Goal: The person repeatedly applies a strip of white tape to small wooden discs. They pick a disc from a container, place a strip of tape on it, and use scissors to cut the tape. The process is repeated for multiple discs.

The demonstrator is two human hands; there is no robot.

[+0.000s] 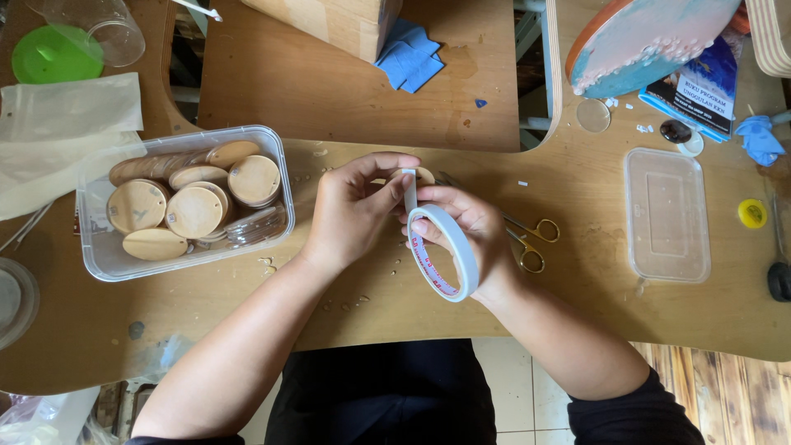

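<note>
While the light, stiff white ring-shaped roll of double-sided tape (445, 251) is held over the bench (577, 313) on the right hand (474, 231), whose grip is closed through its hole, its limp, sticky free end is pinched above the roll in the closed grip of the left hand (354, 206).

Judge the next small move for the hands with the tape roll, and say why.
Probably draw the strip a little further off the tape roll, then cut it. The right hand holds the roll upright, the left hand pinches a short raised strip, a wooden disc shows just behind the fingers, and scissors lie beside the right hand.
</note>
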